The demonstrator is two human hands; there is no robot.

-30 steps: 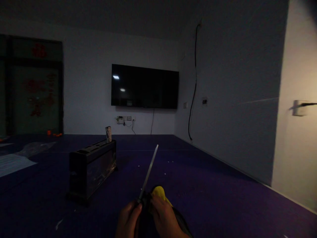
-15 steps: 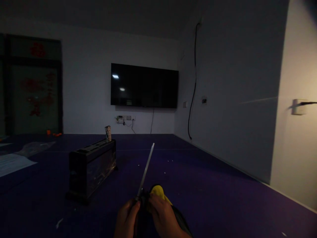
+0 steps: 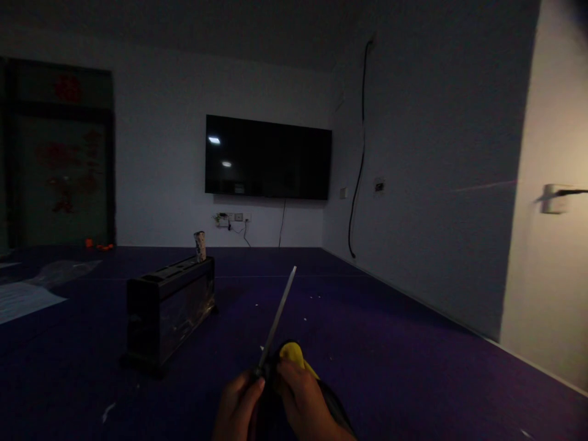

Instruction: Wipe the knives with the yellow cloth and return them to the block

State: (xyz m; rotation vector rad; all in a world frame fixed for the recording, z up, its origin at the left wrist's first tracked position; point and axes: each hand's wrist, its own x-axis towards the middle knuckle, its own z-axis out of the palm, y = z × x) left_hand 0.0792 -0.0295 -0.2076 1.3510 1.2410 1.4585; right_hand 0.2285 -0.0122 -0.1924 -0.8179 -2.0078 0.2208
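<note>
A long, thin, pale metal rod (image 3: 279,315) points up and away from the dark part at its lower end. My left hand (image 3: 239,404) is closed around that dark lower end, thumb on top. Close on the right, my right hand (image 3: 303,398) has its fingers bent together against the dark part, and what exactly they pinch is hidden. Just beyond and beneath the right hand shows a yellow and black object (image 3: 291,351), mostly covered, its kind unclear in the dim light.
A black, box-shaped unit (image 3: 184,312) stands on the purple floor (image 3: 390,367) to the left, a patterned cylinder (image 3: 200,247) on top. Paper sheets (image 3: 27,303) and clear plastic (image 3: 64,272) lie farther left. A television (image 3: 269,159) hangs on the far wall; a black cable (image 3: 361,159) hangs at right.
The rod's tip has swung slightly to the right, so the rod leans more. Both hands stay in nearly the same place. The black unit has not moved.
</note>
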